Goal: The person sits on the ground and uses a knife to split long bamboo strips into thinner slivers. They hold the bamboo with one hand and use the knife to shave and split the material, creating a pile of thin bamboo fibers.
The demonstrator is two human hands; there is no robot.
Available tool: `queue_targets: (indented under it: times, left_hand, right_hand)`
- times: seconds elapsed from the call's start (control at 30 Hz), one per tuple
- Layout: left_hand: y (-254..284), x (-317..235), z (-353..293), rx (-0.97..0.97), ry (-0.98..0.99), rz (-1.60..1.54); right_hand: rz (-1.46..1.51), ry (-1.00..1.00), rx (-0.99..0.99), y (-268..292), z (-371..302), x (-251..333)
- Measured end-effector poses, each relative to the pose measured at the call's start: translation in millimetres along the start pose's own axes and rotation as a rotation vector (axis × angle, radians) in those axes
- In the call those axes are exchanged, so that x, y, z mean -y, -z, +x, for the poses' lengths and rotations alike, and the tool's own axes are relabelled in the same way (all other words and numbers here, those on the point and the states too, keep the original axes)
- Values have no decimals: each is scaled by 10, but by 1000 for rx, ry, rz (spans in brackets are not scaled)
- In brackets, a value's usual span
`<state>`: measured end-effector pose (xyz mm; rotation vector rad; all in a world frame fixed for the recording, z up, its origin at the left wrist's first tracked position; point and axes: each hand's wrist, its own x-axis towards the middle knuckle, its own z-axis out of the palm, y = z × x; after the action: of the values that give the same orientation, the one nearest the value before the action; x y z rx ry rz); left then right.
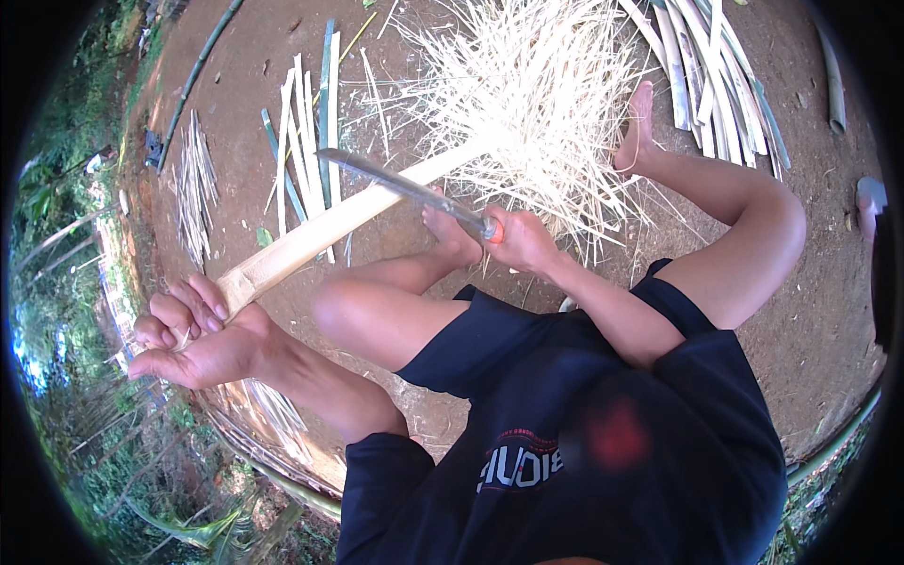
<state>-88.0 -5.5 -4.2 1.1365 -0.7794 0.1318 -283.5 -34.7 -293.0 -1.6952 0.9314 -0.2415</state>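
My left hand (202,330) is palm up at the far left, its fingers curled round the near end of a long, pale split bamboo strip (320,230). The strip slants up and away to the right, its far end over a heap of thin shavings (527,85). In front of my body, my right hand (525,245) is closed on the orange handle of a long knife (405,185). The knife's blade points up and left and crosses in front of the strip; I cannot tell if it touches.
Split bamboo lengths (325,122) lie on the dirt ground beyond the strip. A small bundle of thin sticks (195,188) lies farther left. More split bamboo (716,80) is at the far right. My bare feet (637,127) rest beside the shavings. Green plants (71,188) edge the left.
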Motion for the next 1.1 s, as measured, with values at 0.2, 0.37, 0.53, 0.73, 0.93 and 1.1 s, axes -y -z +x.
queue_targets:
  times: [0.2,0.37,0.53,0.73,0.93,1.1]
  left_hand:
    - [119,141,186,21,10,-19]
    - [279,255,343,126,120,-141]
    - [340,416,520,153,142,-206]
    - [551,457,618,270,180,-307]
    - [611,546,658,226,215,-333]
    - [786,594,655,162,174,-235]
  right_hand:
    - [-32,-342,43,-27,403,-752]
    - [-93,-151,50,-24,287,-510]
    - [-150,-402,56,3,662,-972]
    - [-78,-44,97,-3,440,-358]
    - [-235,-403,66,-116,1023,-1536]
    - [-222,-393,97,-116,976,-1375]
